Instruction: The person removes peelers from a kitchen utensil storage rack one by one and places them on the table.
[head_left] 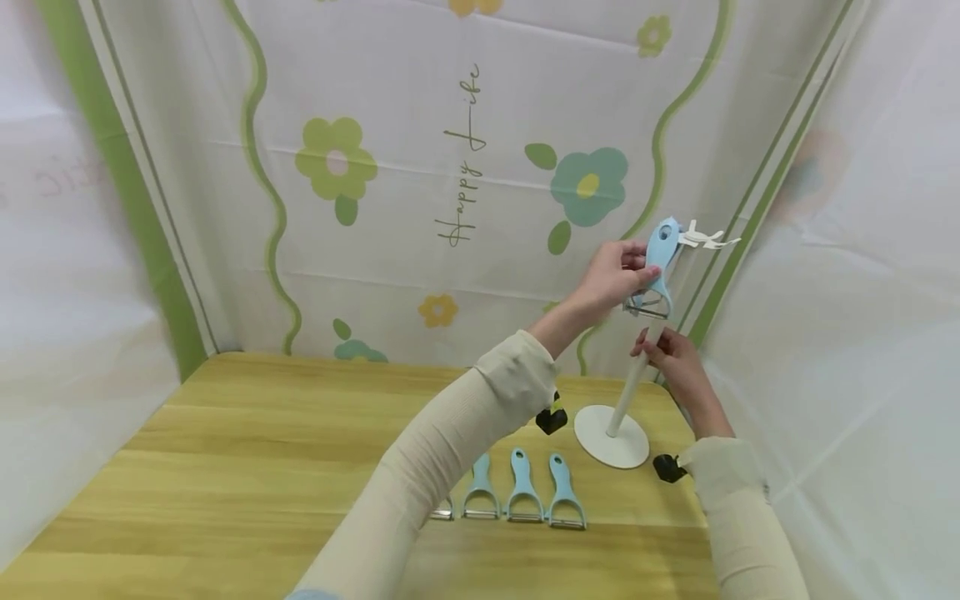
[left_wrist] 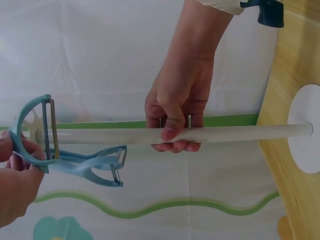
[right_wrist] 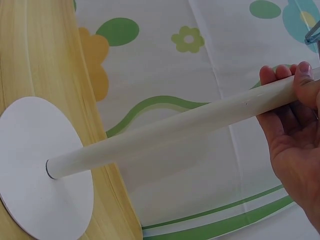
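Near the top of a white hook stand (head_left: 628,387), my left hand (head_left: 617,273) pinches a light blue Y-shaped peeler (head_left: 662,246) by its handle, blade end down. My right hand (head_left: 673,357) grips the stand's pole lower down; in the right wrist view, its thumb and fingers wrap round the pole (right_wrist: 190,122). In the left wrist view, other blue peelers (left_wrist: 95,164) hang beside the pole, below the held peeler. Whether the held peeler's hole is on a hook cannot be made out. White hooks (head_left: 705,240) spread out at the top.
Several more blue peelers (head_left: 522,483) lie in a row on the wooden table (head_left: 247,467), the leftmost partly hidden by my left sleeve. The stand's round base (head_left: 596,433) rests near the table's back right corner. Flower-print curtains (head_left: 405,208) enclose the back and sides.
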